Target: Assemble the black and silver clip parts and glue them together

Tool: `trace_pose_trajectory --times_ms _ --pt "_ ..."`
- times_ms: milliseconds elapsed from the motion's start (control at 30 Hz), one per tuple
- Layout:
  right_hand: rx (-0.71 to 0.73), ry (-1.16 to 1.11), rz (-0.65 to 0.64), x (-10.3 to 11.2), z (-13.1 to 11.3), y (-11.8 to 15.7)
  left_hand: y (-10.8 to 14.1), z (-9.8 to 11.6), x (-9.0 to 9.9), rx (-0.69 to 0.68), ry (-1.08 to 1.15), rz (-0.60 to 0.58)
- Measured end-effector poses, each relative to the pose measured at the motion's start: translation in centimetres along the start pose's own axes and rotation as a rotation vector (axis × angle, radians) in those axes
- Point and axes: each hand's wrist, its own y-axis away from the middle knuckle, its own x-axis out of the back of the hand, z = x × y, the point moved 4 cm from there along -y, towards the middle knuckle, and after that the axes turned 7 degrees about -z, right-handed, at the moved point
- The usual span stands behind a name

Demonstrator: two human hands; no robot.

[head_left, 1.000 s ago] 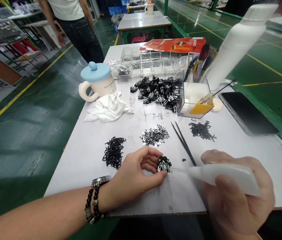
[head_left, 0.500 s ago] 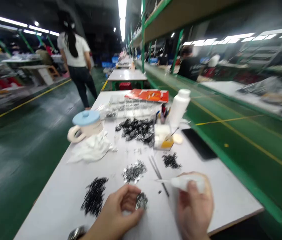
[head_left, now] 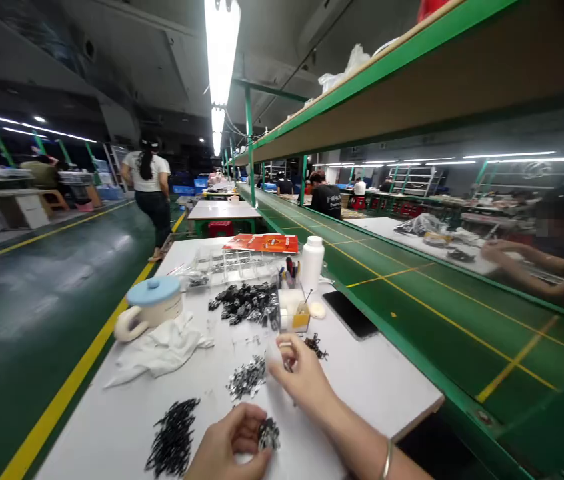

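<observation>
My left hand is low at the centre, its thumb and fingers closed on a small clump of shiny metal parts. Above and right of it, my right hand pinches a whitish bottle, blurred and partly hidden by the fingers. A pile of silver pieces lies just left of my right hand. Small black parts lie behind that hand. To the left of my left hand is a heap of thin black pieces.
Farther back on the white table are a lidded mug, a white cloth, black parts, a clear holder, a white bottle and a phone. A person walks at the left; another person's arms show at the right.
My right hand has moved left and away from me with the whitish bottle, toward the silver pile. My left hand still holds the metal clump. The camera view has tilted up.
</observation>
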Motion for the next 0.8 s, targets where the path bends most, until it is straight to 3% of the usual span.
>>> trace_pose_trajectory --times_ms 100,367,533,800 --pt "0.007 0.080 -0.138 -1.7 0.2 -2.3 0.5 0.9 -0.2 -0.028 -0.019 -0.050" --pt "0.110 0.313 -0.359 -6.7 -0.7 -6.4 1.0 0.4 0.0 -0.072 -0.033 -0.100" --pt "0.152 0.395 -0.365 -8.2 -1.5 -7.9 1.0 0.1 0.1 -0.067 -0.033 -0.117" --pt "0.128 0.504 -0.359 -8.8 0.0 -8.8 1.1 0.5 0.2 -0.049 -0.049 -0.119"
